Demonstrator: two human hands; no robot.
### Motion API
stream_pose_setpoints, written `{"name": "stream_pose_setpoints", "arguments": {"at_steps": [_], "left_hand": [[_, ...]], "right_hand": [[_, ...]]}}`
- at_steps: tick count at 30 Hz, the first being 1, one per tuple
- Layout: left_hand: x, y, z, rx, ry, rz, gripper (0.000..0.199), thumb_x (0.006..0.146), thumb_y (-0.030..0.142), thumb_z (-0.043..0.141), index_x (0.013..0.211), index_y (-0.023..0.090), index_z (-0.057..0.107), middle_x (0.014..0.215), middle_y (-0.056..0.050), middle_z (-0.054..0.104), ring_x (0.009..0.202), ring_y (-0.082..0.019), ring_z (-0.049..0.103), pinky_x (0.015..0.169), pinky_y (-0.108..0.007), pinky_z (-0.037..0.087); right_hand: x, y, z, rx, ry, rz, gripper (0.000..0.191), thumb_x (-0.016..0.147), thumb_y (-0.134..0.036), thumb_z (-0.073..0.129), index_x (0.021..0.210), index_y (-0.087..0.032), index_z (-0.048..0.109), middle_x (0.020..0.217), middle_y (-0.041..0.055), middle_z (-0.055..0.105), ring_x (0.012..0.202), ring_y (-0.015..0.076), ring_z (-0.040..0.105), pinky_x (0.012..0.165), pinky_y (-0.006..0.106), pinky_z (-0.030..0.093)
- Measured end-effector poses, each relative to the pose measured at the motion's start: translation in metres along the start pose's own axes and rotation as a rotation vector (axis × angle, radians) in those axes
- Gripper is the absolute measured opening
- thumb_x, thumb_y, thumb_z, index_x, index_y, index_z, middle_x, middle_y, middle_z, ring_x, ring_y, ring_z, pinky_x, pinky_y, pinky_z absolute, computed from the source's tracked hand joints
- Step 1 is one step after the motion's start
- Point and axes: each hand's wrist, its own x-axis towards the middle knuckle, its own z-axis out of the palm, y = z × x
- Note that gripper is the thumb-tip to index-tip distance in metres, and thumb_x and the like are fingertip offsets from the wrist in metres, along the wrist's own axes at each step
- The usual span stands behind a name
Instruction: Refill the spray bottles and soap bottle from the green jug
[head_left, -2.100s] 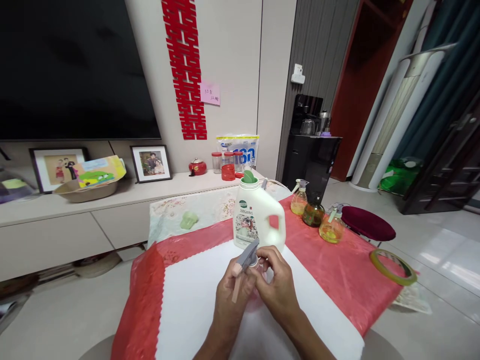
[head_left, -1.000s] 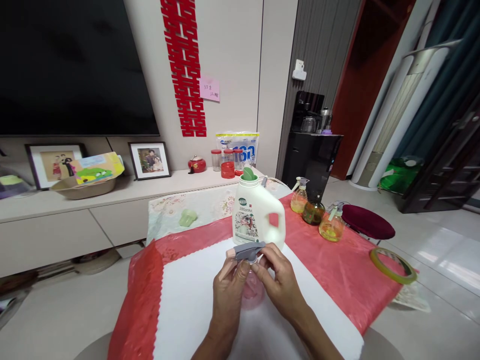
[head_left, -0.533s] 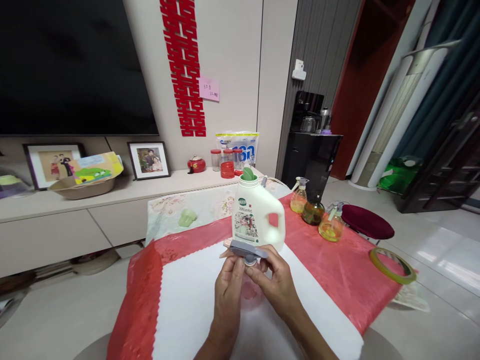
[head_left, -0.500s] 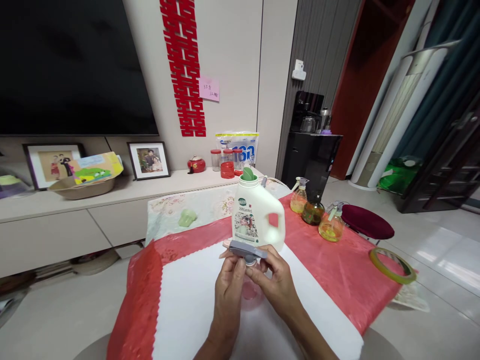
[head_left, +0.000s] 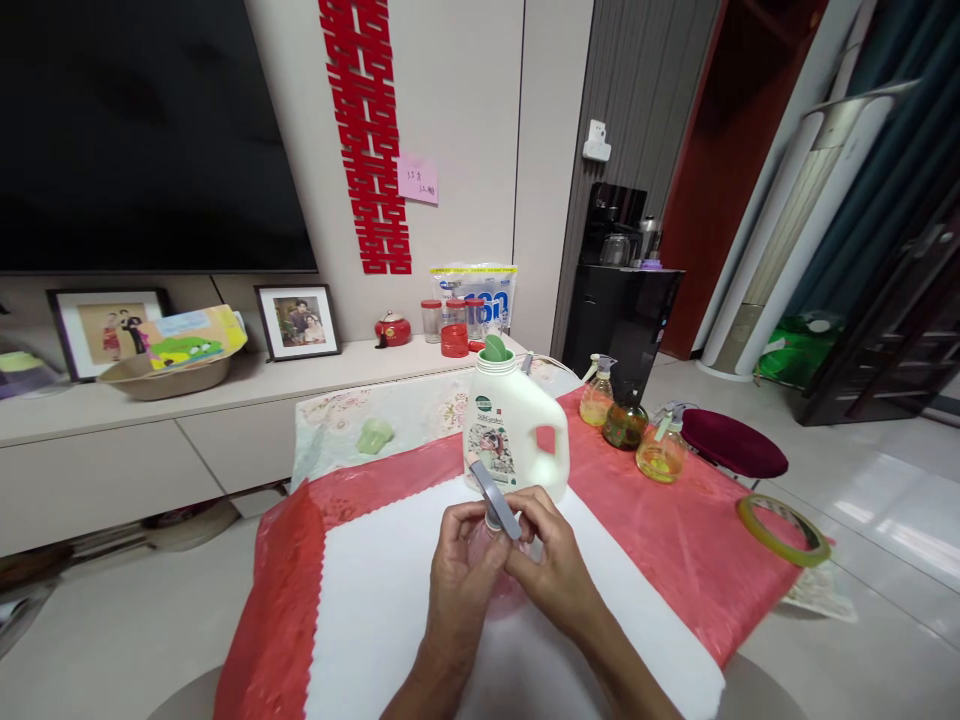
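A clear pinkish spray bottle [head_left: 505, 600] with a grey trigger spray head [head_left: 493, 498] stands between my hands over the white sheet. My left hand [head_left: 457, 580] is closed around the bottle's upper part, just below the head. With bent fingers, my right hand [head_left: 555, 560] grips the spray head at its collar and rear end. Fingers cover most of the neck and trigger. Right behind them stands a white detergent jug [head_left: 525, 410], its mouth open with a green piece [head_left: 495, 348] in it.
Three spray bottles with yellowish or green liquid, one of them a green bottle [head_left: 625, 422], stand at the right on the red tablecloth [head_left: 645, 520]. A tape roll [head_left: 784, 530] lies near the right edge. A light-green cap [head_left: 374, 436] rests at the back left. Behind is a low cabinet [head_left: 352, 370].
The spray head has turned from pointing left to pointing away towards the jug. My left hand has shifted up around the bottle, and my right fingers have moved with the head.
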Motion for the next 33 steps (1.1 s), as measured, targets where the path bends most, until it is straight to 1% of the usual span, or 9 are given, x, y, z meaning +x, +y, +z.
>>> {"name": "stream_pose_setpoints", "arguments": {"at_steps": [3, 7, 12, 16, 21, 25, 28, 30, 33], "left_hand": [[0.003, -0.008, -0.004, 0.022, 0.005, 0.006, 0.032, 0.077, 0.035, 0.076, 0.1, 0.019, 0.06, 0.101, -0.006, 0.068, 0.099, -0.023, 0.065, 0.091, -0.037, 0.049], [0.003, -0.009, -0.005, 0.025, 0.015, -0.033, 0.036, 0.076, 0.04, 0.077, 0.101, 0.019, 0.062, 0.105, -0.008, 0.069, 0.103, -0.024, 0.065, 0.09, -0.036, 0.05], [0.0, -0.003, -0.003, 0.008, 0.014, -0.066, 0.036, 0.079, 0.042, 0.074, 0.104, 0.019, 0.063, 0.107, -0.008, 0.07, 0.101, -0.024, 0.065, 0.089, -0.035, 0.05], [-0.001, -0.002, -0.002, 0.009, 0.024, -0.057, 0.034, 0.08, 0.041, 0.074, 0.102, 0.018, 0.064, 0.105, -0.008, 0.07, 0.1, -0.024, 0.065, 0.09, -0.036, 0.049], [-0.002, 0.001, 0.0, -0.024, 0.001, -0.048, 0.033, 0.083, 0.042, 0.07, 0.104, 0.02, 0.059, 0.104, -0.007, 0.068, 0.097, -0.023, 0.065, 0.088, -0.037, 0.048], [-0.004, 0.004, -0.002, -0.065, -0.024, -0.02, 0.027, 0.086, 0.04, 0.066, 0.102, 0.021, 0.056, 0.103, -0.006, 0.067, 0.096, -0.022, 0.065, 0.088, -0.036, 0.048], [-0.004, 0.005, -0.003, -0.067, -0.045, -0.04, 0.023, 0.088, 0.038, 0.063, 0.101, 0.02, 0.056, 0.103, -0.007, 0.066, 0.097, -0.022, 0.064, 0.089, -0.036, 0.047], [-0.004, 0.005, -0.004, -0.078, -0.057, -0.048, 0.024, 0.089, 0.039, 0.062, 0.102, 0.02, 0.055, 0.106, -0.007, 0.066, 0.098, -0.023, 0.063, 0.09, -0.037, 0.047], [-0.004, 0.004, -0.003, -0.079, -0.058, -0.054, 0.025, 0.09, 0.039, 0.061, 0.104, 0.022, 0.052, 0.11, -0.007, 0.064, 0.104, -0.023, 0.063, 0.092, -0.037, 0.046]], "right_hand": [[0.002, -0.004, -0.011, 0.051, -0.125, 0.002, 0.031, 0.093, -0.035, 0.056, 0.12, -0.023, 0.064, 0.103, 0.0045, 0.054, 0.087, 0.0122, 0.051, 0.076, 0.022, 0.043], [0.002, -0.002, -0.015, 0.076, -0.159, 0.021, 0.036, 0.099, -0.04, 0.047, 0.128, -0.025, 0.062, 0.11, 0.0058, 0.052, 0.101, 0.0145, 0.052, 0.087, 0.025, 0.044], [0.0, -0.005, -0.017, 0.066, -0.165, 0.021, 0.037, 0.099, -0.042, 0.049, 0.129, -0.026, 0.062, 0.108, 0.0055, 0.054, 0.092, 0.0137, 0.052, 0.079, 0.024, 0.044], [0.0, -0.006, -0.018, 0.059, -0.156, -0.001, 0.035, 0.098, -0.041, 0.05, 0.125, -0.024, 0.064, 0.106, 0.0056, 0.055, 0.088, 0.0132, 0.053, 0.076, 0.024, 0.045], [-0.001, 0.006, -0.01, 0.034, -0.04, -0.043, 0.026, 0.093, -0.036, 0.059, 0.112, -0.02, 0.067, 0.099, 0.0049, 0.055, 0.075, 0.0103, 0.049, 0.069, 0.023, 0.043], [-0.004, 0.012, -0.001, 0.004, 0.072, -0.064, 0.019, 0.086, -0.029, 0.066, 0.101, -0.017, 0.064, 0.089, 0.0022, 0.052, 0.072, 0.0098, 0.048, 0.068, 0.023, 0.042], [-0.004, 0.012, 0.002, -0.016, 0.123, -0.049, 0.02, 0.083, -0.027, 0.069, 0.098, -0.016, 0.061, 0.086, 0.0009, 0.05, 0.07, 0.0093, 0.046, 0.067, 0.022, 0.041], [-0.004, 0.01, 0.0, -0.012, 0.087, -0.04, 0.024, 0.085, -0.031, 0.068, 0.103, -0.017, 0.061, 0.088, 0.0014, 0.05, 0.071, 0.0093, 0.045, 0.068, 0.022, 0.041], [-0.002, 0.006, -0.006, 0.006, -0.037, -0.038, 0.03, 0.093, -0.042, 0.058, 0.112, -0.02, 0.064, 0.094, 0.0035, 0.052, 0.077, 0.0111, 0.049, 0.069, 0.023, 0.042]]}}
